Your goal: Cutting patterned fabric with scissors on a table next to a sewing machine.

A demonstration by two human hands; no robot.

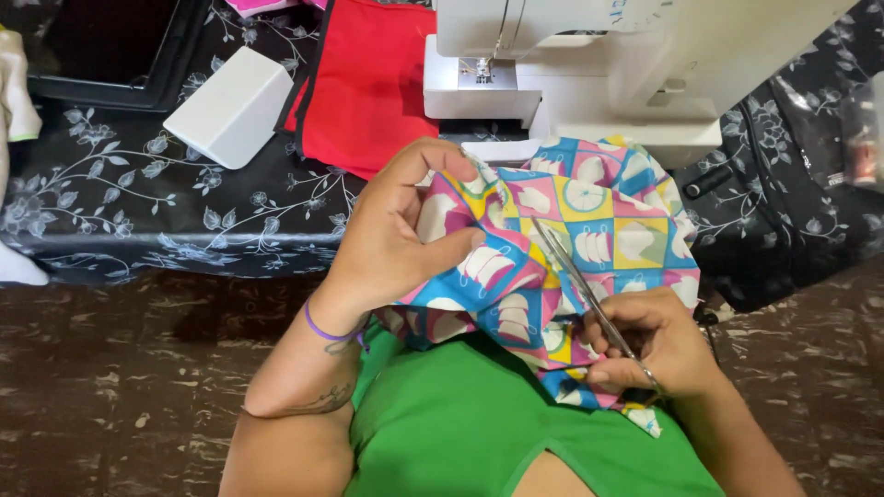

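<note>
Dark, worn brown floor (120, 387). Table covered with black floral tablecloth (120, 207), bearing a white sewing machine (608, 64).

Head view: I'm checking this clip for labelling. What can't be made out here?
- Scissors handles: hidden inside the right hand.
- Patterned fabric near edge: covered by both hands; left hand bunches it.
- Sewing machine top: cut off by the frame edge.

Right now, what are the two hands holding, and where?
The left hand pinches the colourful patterned cloth at a bunched fold. The right hand holds slim metal scissors by the handles.
</note>
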